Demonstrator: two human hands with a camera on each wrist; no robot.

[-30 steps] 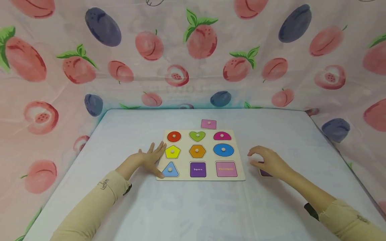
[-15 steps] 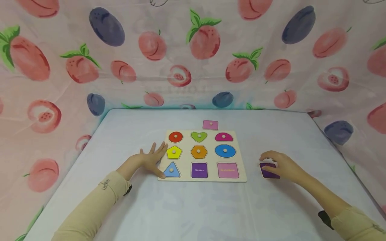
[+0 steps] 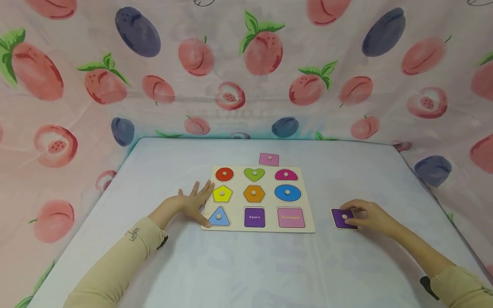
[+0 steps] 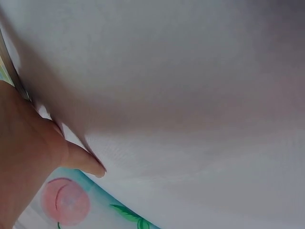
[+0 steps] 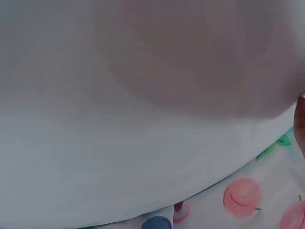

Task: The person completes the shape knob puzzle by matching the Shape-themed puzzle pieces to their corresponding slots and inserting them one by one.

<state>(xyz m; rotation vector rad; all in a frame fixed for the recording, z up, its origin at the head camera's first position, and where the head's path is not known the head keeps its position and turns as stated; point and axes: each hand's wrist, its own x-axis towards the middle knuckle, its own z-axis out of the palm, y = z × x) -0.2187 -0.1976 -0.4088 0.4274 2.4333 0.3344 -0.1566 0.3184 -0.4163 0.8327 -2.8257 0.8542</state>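
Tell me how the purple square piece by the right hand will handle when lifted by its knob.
The purple piece is a thin flat tile, so probably stiff and light. It lies flat on the table, unlikely to roll or tip. The right hand pinches its small knob; it may swing or spin on that grip.

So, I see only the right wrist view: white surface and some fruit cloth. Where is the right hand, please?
Observer: In the head view the right hand rests on the table, right of the puzzle board, with its fingers at the knob of a purple square piece.
Operator: Is this piece inside the board?
Observer: No, it lies on the table apart from the board. The board's slot marked Square has no piece in it.
Operator: And the left hand?
Observer: The left hand lies flat, fingers straight, against the board's left edge beside the blue triangle.
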